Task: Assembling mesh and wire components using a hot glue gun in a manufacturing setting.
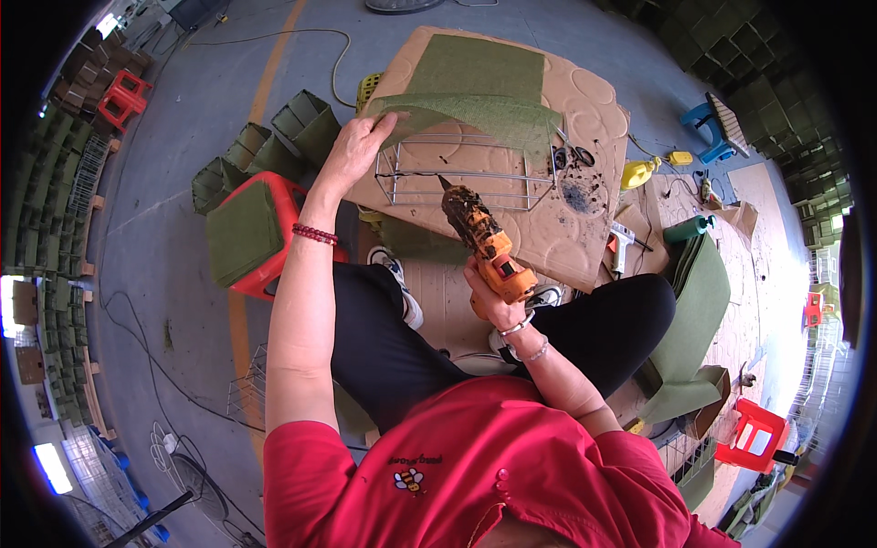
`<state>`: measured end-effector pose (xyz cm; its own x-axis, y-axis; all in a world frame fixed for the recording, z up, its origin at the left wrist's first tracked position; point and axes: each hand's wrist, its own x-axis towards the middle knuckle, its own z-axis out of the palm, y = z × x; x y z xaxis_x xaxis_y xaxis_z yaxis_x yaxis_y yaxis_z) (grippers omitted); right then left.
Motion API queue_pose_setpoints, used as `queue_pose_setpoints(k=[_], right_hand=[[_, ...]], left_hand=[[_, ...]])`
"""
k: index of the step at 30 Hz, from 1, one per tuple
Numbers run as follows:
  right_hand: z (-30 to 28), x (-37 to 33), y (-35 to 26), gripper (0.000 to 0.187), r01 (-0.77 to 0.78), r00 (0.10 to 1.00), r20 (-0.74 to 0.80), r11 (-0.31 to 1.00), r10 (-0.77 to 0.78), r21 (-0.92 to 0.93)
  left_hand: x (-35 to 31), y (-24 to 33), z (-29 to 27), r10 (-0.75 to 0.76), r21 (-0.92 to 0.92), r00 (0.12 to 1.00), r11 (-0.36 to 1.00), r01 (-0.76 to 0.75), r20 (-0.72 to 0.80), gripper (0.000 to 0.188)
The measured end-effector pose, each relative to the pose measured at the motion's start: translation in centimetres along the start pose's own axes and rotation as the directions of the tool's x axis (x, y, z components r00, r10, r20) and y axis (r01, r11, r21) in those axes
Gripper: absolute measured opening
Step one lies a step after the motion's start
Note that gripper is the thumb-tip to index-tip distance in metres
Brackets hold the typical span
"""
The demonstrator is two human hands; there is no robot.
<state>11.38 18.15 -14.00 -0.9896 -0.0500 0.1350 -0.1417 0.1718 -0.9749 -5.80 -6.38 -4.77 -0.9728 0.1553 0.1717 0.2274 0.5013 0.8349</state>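
My left hand pinches the left end of a thin green fabric sheet. The sheet bows up and stretches right over a silver wire basket frame that lies on a cardboard-covered work surface. Wrapped round the handle of an orange glue gun, my right hand is at the near side of the frame. Dark residue coats the gun's front, and its nozzle points up and left toward the frame's near wires. A second flat green sheet lies at the far side of the cardboard.
Black-handled scissors lie beside dark glue spots. On the left stands a red stool bearing green sheets, near several green fabric boxes. A yellow bottle, white glue gun and teal bottle are on the right.
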Motion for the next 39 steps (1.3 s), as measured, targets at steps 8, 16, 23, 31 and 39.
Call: queue_pose_setpoints(k=[8, 16, 23, 31, 39], right_hand=[[-0.5, -0.4, 0.6, 0.011, 0.134, 0.991, 0.006, 0.982, -0.134, -0.132], [-0.8, -0.6, 0.9, 0.009, 0.019, 1.0, 0.0, 0.993, -0.019, -0.115], [-1.4, -0.9, 0.8, 0.013, -0.074, 0.997, -0.012, 0.997, 0.074, -0.001], [-2.0, -0.8, 0.6, 0.015, 0.032, 0.999, -0.01, 0.995, -0.033, -0.09], [-1.3, -0.8, 0.7, 0.016, -0.067, 0.997, -0.037, 0.998, 0.068, 0.018]], left_hand=[[0.2, -0.5, 0.1, 0.011, 0.011, 1.0, 1.0, -0.011, 0.001, 0.054], [0.0, 0.1, -0.2, 0.022, 0.027, 1.0, 0.999, -0.022, -0.005, 0.051], [0.0, 0.1, 0.1, -0.017, 0.011, 1.0, 1.0, 0.017, 0.023, 0.051], [0.0, 0.3, -0.2, -0.011, 0.052, 1.0, 0.999, 0.01, 0.018, 0.051], [-0.1, 0.4, 0.1, 0.036, 0.017, 0.999, 0.999, -0.036, -0.011, 0.05]])
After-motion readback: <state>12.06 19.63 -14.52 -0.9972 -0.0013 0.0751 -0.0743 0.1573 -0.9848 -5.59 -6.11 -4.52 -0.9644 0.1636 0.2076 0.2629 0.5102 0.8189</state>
